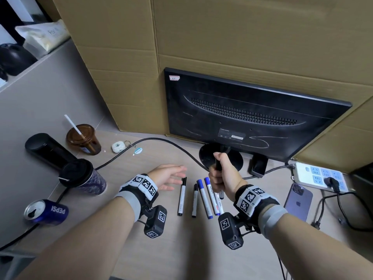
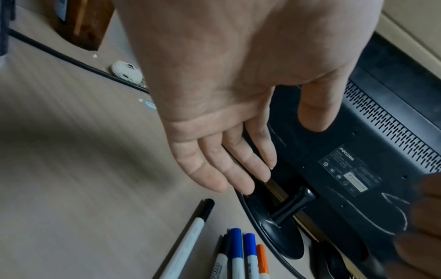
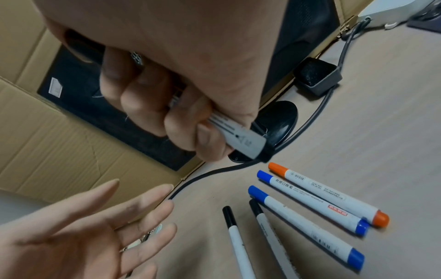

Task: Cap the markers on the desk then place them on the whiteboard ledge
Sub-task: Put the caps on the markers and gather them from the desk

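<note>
My right hand [image 1: 219, 174] grips a black-capped white marker [image 3: 241, 138] in a fist, held upright above the desk; its black cap end [image 1: 218, 165] sticks out above the fist. My left hand [image 1: 171, 176] hovers open, fingers straight, just left of the markers and holds nothing. On the desk lie a thin black marker [image 1: 182, 197], a second thin black marker [image 1: 194, 200], two blue-capped markers [image 1: 203, 197] [image 1: 212, 197] and an orange-capped marker [image 3: 329, 194], side by side. All show caps on. No whiteboard ledge is in view.
A monitor [image 1: 252, 118] on a round stand [image 1: 236, 158] faces away behind the markers, with cardboard behind it. Left stand a lidded cup [image 1: 82, 176], a Pepsi can [image 1: 46, 212], a brown cup [image 1: 83, 138]. A phone [image 1: 298, 201] and power strip [image 1: 321, 176] lie right. A black cable [image 1: 161, 141] crosses the desk.
</note>
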A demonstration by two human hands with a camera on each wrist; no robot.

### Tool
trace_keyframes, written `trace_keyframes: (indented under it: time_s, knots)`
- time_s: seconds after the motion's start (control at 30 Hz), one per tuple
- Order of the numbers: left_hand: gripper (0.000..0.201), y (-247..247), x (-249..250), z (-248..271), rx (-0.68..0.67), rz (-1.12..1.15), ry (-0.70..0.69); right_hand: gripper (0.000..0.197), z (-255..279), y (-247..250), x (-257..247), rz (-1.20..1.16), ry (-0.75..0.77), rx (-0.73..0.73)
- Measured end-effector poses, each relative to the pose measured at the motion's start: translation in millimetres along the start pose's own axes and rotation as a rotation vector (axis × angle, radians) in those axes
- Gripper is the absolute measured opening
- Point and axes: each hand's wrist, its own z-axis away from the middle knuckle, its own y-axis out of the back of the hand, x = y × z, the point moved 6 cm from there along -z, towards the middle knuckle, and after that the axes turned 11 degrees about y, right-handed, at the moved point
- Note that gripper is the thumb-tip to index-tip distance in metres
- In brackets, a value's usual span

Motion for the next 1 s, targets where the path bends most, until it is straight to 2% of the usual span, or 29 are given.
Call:
trace_keyframes:
  time_s: [0.13,0.23,0.4,0.43,0.5,0.57,0.67,0.73,0.8,0.83,0.9,1.0]
  knots:
    - [0.033,-10,6,-2,-0.037,-0.011,-0.044,0.066,-6,-5,3,0.056,0.037,-0.024]
    - [0.048,-18,10,-3,-0.098,-0.004,-0.069,0.058,-11,-11,6,0.061,0.107,-0.04]
    - [0.066,-26,7,-10,-0.165,-0.061,-0.064,0.043,-19,-9,11,0.233,0.21,0.014]
    - [0.06,-27,5,-13,-0.176,-0.087,-0.061,0.044,-22,-10,14,0.208,0.196,0.015]
    - [0.036,-28,1,-20,-0.184,-0.103,-0.076,0.036,-23,-17,21,0.148,0.171,-0.012]
    - [0.013,-24,-7,-27,-0.139,-0.106,-0.069,0.024,-23,-23,29,0.147,0.137,-0.039]
    - [0.017,-11,-24,-36,0.001,-0.12,-0.013,0.01,-30,-18,54,0.353,0.009,0.027]
    - [0.023,5,-38,-42,0.155,-0.135,0.064,0.019,-35,-10,75,0.694,-0.062,0.026]
    - [0.013,19,-53,-51,0.309,-0.182,0.11,0.027,-35,-9,92,0.911,-0.119,-0.026]
    - [0.006,24,-59,-54,0.371,-0.203,0.124,0.028,-34,-10,100,0.945,-0.132,-0.041]
    - [0.019,31,-69,-57,0.461,-0.292,0.175,0.031,-33,-9,116,1.01,-0.159,-0.04]
    - [0.027,23,-71,-67,0.462,-0.392,0.193,0.032,-34,-10,132,1.095,-0.189,-0.043]
